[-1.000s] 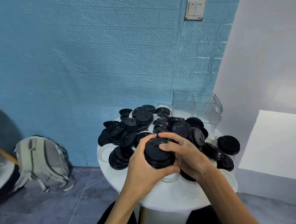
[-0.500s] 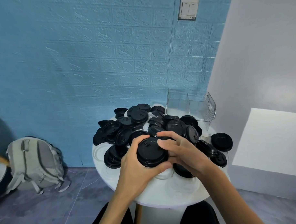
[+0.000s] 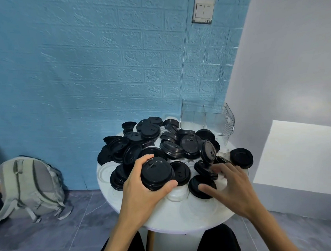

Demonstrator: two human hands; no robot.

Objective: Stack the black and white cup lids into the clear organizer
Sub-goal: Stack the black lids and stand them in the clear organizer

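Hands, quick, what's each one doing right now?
Left hand: closed around a stack of black lids, holding it.
Right hand: open, fingers spread, reaching onto loose black lids on the table; grips nothing.

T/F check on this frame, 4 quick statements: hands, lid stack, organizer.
1. The left hand grips a stack of black lids. True.
2. The clear organizer already holds black lids. False: no black lids show inside it.
3. The right hand also holds that stack. False: it reaches with spread fingers over loose lids to the right.
4. The organizer stands at the far right of the white table. True.
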